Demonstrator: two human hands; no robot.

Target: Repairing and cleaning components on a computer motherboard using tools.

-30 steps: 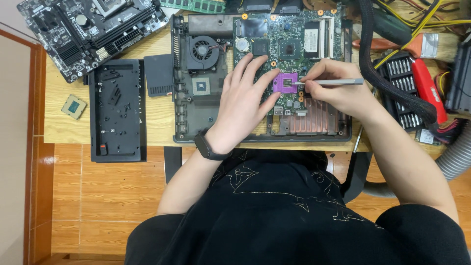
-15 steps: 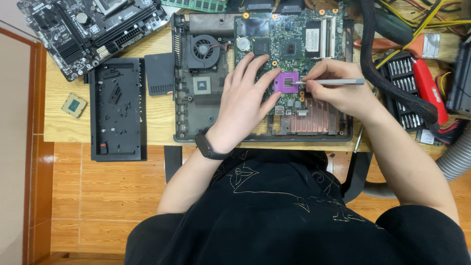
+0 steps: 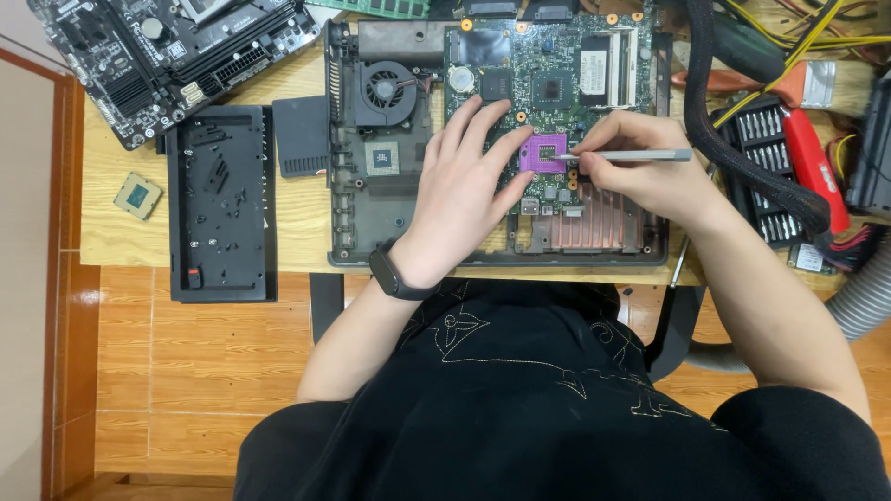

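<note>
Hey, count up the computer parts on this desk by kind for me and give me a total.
Circuit boards: 2, the laptop board and the black motherboard
Cooling fans: 1
Loose processor chips: 1
Black plastic covers: 2
Total: 6

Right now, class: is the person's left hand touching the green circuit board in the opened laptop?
Touching. The head view shows the left hand lying flat on the green circuit board, fingertips pressed beside the purple socket, with no gap visible.

Right hand [image 3: 640,176] holds tool [image 3: 640,155]; left hand [image 3: 464,190] steadies board [image 3: 557,83].
</note>
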